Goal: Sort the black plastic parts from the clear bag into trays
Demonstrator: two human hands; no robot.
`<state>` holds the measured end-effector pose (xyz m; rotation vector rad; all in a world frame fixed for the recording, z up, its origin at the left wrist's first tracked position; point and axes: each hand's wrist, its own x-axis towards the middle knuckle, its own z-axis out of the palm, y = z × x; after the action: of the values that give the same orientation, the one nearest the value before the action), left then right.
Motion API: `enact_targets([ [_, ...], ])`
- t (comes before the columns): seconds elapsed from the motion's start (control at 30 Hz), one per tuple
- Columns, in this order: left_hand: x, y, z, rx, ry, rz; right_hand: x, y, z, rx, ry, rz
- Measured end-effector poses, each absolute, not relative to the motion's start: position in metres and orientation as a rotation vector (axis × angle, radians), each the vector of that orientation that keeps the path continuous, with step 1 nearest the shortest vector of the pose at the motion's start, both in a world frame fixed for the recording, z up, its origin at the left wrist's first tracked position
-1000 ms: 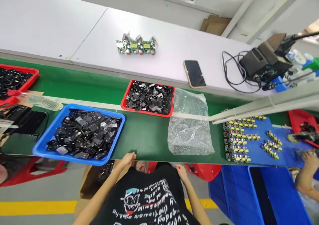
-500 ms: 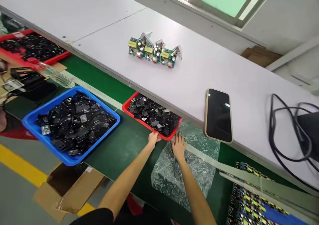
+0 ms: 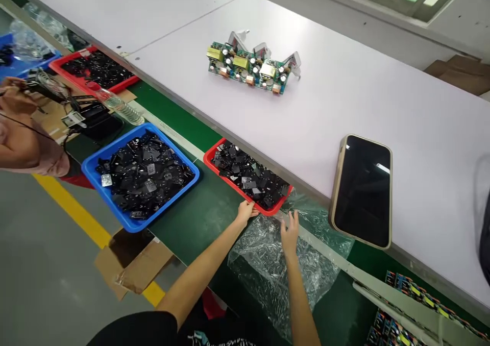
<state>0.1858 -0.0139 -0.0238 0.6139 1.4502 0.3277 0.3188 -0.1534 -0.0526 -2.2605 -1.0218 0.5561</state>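
Observation:
My left hand (image 3: 247,213) is closed on the near rim of a red tray (image 3: 223,175) full of small black plastic pieces (image 3: 250,178). The far side of this tray is hidden under the white shelf. My right hand (image 3: 290,233) is open, fingers apart, just right of the tray's corner and over a crumpled clear plastic bag (image 3: 264,256). Nothing shows in its fingers. The bag lies on the green bench (image 3: 187,218). To the left stands a blue tray (image 3: 140,224) heaped with similar black pieces (image 3: 143,177).
The white shelf (image 3: 306,131) carries several joined circuit boards (image 3: 247,68) and a phone (image 3: 362,190) at its edge. A water bottle (image 3: 122,108), another red tray (image 3: 76,80) and a person's arm (image 3: 19,142) are at left. More circuit boards (image 3: 406,305) sit lower right; a cardboard box (image 3: 143,267) stands below.
My right hand has drawn back from the red tray's corner, its fingers more spread. My left hand stays on the rim. The view has turned left, bringing a co-worker's arm into sight.

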Motion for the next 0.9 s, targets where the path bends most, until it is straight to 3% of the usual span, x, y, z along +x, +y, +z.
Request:
enact_targets([
  [0.17,0.183,-0.024,-0.029,0.717,1.435,0.281,0.300,-0.237,-0.019,-2.228,-0.859,0.676],
  [0.37,0.099,-0.086,0.003,0.865,1.462,0.396,0.265,-0.255,-0.015,-2.074,-0.595,1.184],
  [0.5,-0.016,-0.154,0.034,0.873,1.651,0.550,0.216,-0.183,-0.005,-1.888,-0.921,1.359],
  [0.63,-0.148,-0.188,0.047,0.780,1.932,0.687,0.150,-0.074,0.012,-1.696,-1.236,1.298],
  [0.9,-0.311,-0.072,0.026,0.839,2.086,0.796,-0.002,0.135,0.021,-1.721,-1.485,0.965],
])
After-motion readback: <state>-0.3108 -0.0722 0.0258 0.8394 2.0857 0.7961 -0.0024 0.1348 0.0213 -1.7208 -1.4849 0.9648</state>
